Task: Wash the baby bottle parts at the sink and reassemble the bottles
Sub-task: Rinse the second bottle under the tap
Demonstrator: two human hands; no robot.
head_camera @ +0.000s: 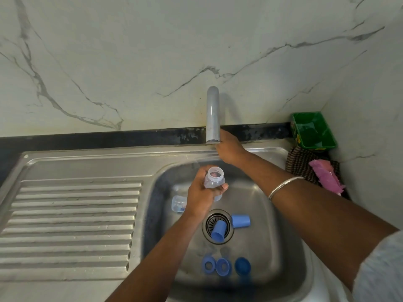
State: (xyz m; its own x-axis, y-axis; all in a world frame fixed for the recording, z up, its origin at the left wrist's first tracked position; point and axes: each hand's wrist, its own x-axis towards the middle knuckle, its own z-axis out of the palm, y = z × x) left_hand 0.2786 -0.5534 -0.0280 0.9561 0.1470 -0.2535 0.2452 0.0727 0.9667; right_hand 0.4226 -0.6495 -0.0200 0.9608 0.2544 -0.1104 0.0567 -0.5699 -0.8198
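Note:
My left hand (201, 195) grips a clear baby bottle (213, 178), mouth up, above the steel sink basin (281, 247). My right hand (229, 149) reaches behind the grey tap spout (212, 114); its fingers are hidden by the spout. A second clear bottle (178, 203) lies on its side in the basin, left of my wrist. One blue cap (218, 231) lies on the drain strainer, another blue cap (240, 221) just right of it. Two blue collar rings (209, 265) (222, 267) and a blue round part (242, 265) lie at the basin's front.
A ribbed steel drainboard (72, 225) lies left of the basin. A green plastic tray (313, 130) stands in the back right corner, with a dark striped cloth (301, 164) and a pink sponge (326, 176) in front of it. Marble wall runs behind.

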